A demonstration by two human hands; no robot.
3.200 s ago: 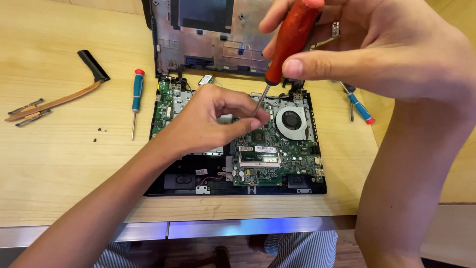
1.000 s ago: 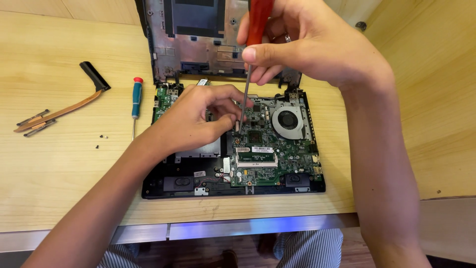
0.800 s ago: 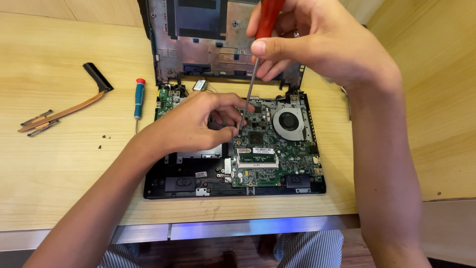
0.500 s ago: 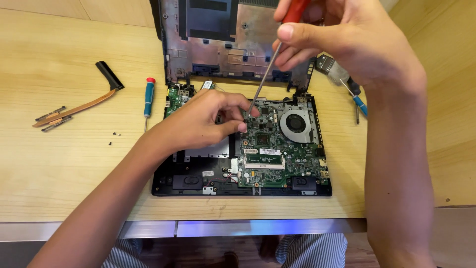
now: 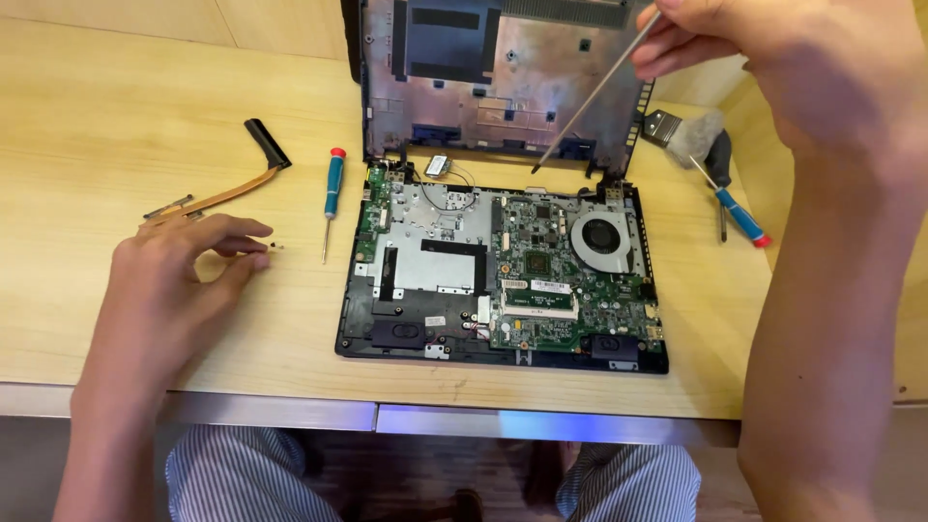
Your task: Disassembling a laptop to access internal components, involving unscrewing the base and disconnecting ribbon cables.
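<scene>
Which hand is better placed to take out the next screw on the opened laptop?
Probably the right hand: it holds the screwdriver, tip hovering above the opened laptop. The left hand is off on the table by tiny loose screws.

A wooden table (image 5: pixel 116 116) carries an opened laptop (image 5: pixel 503 275), screwdrivers, a brush and a copper heat pipe (image 5: pixel 227 188).

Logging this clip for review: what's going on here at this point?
A person sits at a wooden table with an opened laptop, its circuit board and fan exposed. The right hand holds a screwdriver, tip raised above the laptop's rear edge. The left hand rests on the table by some tiny screws, near a copper heat pipe and a small blue screwdriver.
</scene>
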